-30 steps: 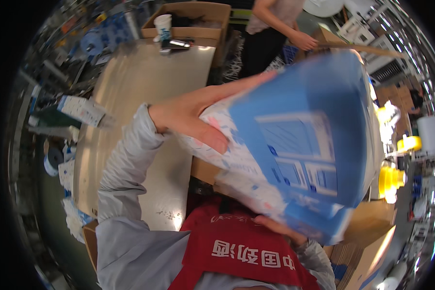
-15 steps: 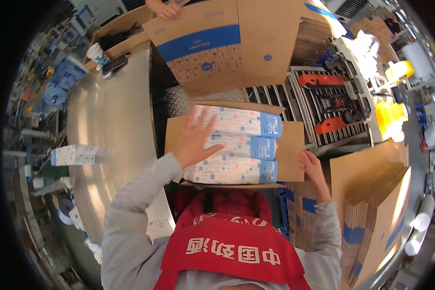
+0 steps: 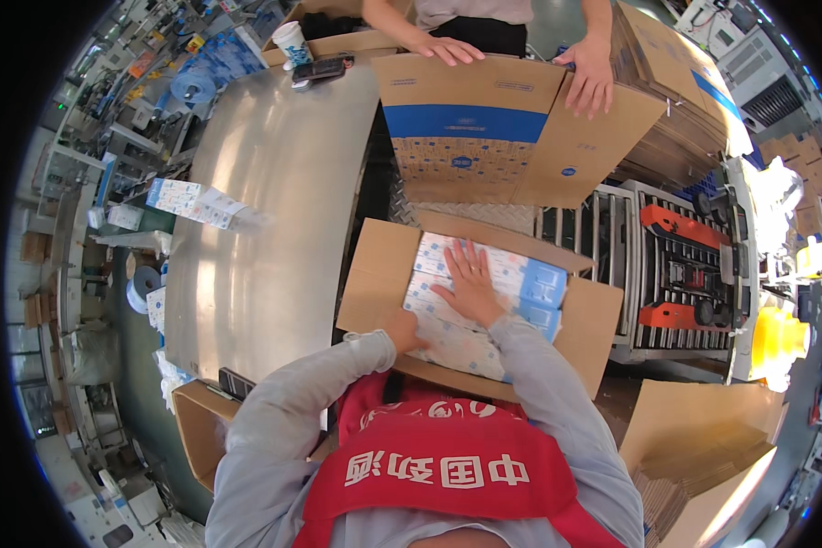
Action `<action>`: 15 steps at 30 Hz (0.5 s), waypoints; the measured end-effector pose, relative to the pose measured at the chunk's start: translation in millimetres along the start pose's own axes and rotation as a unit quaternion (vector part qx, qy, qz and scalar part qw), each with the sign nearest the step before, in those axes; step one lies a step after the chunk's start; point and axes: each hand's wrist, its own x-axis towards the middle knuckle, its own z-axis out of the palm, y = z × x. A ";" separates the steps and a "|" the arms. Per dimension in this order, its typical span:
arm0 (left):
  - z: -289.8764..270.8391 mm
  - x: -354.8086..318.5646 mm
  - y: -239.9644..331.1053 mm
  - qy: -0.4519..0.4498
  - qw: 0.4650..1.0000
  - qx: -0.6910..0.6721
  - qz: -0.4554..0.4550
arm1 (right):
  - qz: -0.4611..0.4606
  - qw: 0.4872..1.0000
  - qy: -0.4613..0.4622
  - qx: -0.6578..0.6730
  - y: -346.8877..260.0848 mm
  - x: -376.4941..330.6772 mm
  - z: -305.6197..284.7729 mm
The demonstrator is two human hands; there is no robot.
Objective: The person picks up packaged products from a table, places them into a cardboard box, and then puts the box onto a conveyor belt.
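In front of me stands an open cardboard box (image 3: pixel 592 320) with its flaps folded out. Several white packs (image 3: pixel 436 312) with small blue and red prints and blue ends fill it in rows. My right hand (image 3: pixel 470 285) lies flat on top of the packs with its fingers spread. At the box's near left corner my left hand (image 3: pixel 404 331) bears against the packs; its fingers are smeared and partly hidden.
Across from me, a co-worker's hands (image 3: pixel 590 78) rest on a large brown carton (image 3: pixel 470 164) with a blue band. On the left, a metal table (image 3: pixel 274 201) bears one loose pack (image 3: pixel 192 201). A roller conveyor (image 3: pixel 685 265) runs right; stacked flat cartons (image 3: pixel 694 457) stand near right.
My right hand has gone from the right flap onto the packs. My left hand has drawn back to the box's near left corner. The box looks turned slightly, and the view has shifted.
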 end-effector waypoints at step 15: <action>-1.4 61.8 3.2 0.304 0.912 0.007 0.275 | 0.270 0.956 0.026 -0.109 97.7 -145.5 -173.9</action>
